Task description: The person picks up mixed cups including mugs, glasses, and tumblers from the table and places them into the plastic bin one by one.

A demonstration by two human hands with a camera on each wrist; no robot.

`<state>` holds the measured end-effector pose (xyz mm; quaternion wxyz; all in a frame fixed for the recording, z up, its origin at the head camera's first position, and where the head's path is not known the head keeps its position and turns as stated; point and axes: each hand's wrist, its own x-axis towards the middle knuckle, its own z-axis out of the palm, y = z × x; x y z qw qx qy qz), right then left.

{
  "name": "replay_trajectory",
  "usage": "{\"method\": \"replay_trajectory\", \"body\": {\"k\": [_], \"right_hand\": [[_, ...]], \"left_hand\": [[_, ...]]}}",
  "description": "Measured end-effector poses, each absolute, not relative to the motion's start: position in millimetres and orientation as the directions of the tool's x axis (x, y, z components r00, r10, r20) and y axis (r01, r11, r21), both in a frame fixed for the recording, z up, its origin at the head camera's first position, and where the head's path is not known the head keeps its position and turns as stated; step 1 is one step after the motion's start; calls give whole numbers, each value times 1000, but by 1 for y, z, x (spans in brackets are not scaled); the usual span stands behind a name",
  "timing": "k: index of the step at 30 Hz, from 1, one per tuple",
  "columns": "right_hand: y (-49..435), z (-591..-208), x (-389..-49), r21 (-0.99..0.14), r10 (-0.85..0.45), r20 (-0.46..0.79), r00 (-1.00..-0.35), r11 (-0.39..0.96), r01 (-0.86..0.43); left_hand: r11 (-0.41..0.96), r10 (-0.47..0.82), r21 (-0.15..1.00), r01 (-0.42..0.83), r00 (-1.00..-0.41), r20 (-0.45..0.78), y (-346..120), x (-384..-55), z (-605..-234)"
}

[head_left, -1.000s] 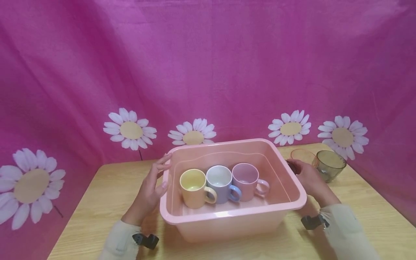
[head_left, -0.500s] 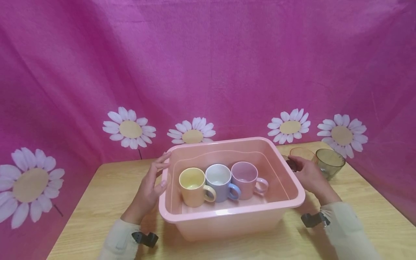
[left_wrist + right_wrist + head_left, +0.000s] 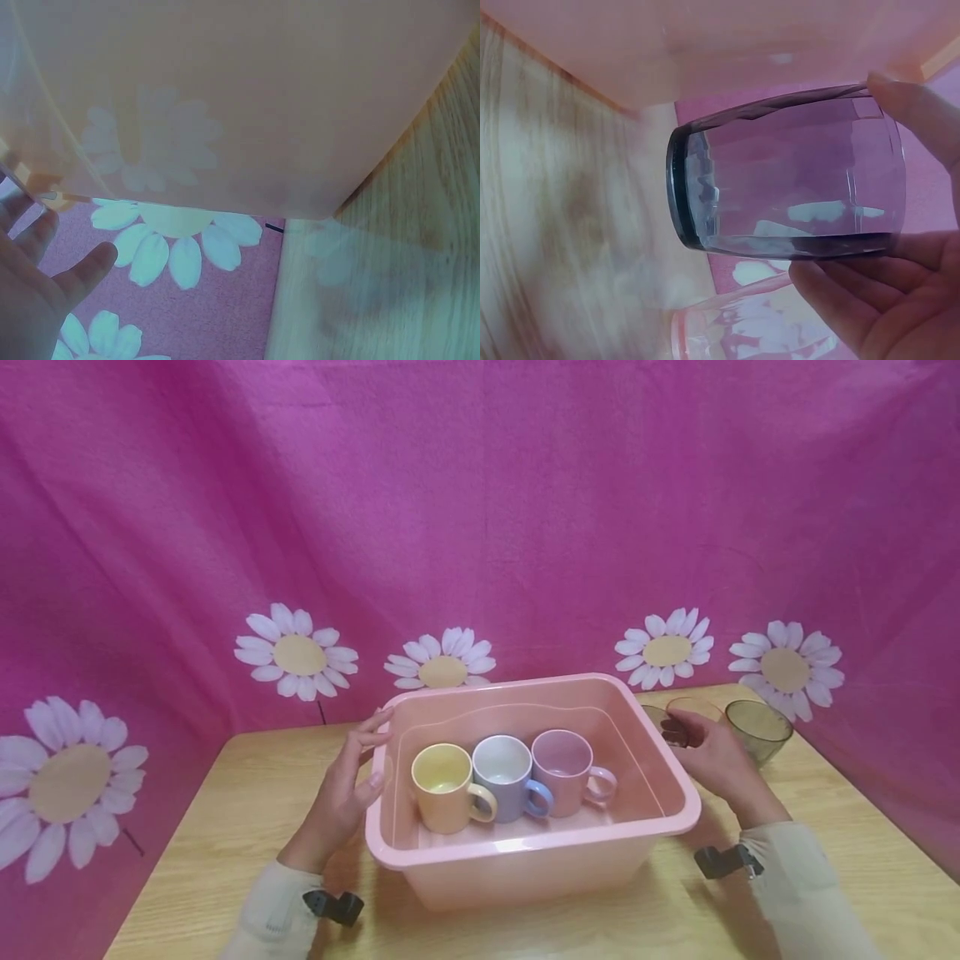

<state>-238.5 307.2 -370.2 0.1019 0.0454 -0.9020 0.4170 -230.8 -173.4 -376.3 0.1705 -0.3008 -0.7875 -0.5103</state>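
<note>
A pink plastic basin [image 3: 517,860] stands on the wooden table, holding three mugs in a row: a yellow mug [image 3: 442,802], a blue mug with a white inside [image 3: 502,789] and a pink mug [image 3: 562,777]. My left hand [image 3: 341,802] rests against the basin's left rim with fingers spread and fairly straight. Beyond the right rim, my right hand [image 3: 720,764] grips a dark tinted glass [image 3: 787,172] between thumb and fingers. In the head view the basin wall hides the lower part of this glass; in the right wrist view its base shows close to the basin's outer wall.
Behind the right hand stand an orange-rimmed clear glass [image 3: 693,708] and a smoky olive glass [image 3: 759,727], both partly hidden by it. A magenta curtain [image 3: 480,510] with daisies closes off the back and sides of the table [image 3: 255,793].
The dark glass has risen slightly beside the basin's right rim, so more of its mouth shows above the edge. The left hand and the mugs keep their places.
</note>
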Motion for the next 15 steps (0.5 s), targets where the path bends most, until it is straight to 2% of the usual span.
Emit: {"method": "replay_trajectory", "body": {"k": [15], "right_hand": [[305, -363, -230, -768, 113, 290, -950, 620, -161]], "left_hand": [[297, 306, 700, 649, -759, 575, -174, -230, -376]]}}
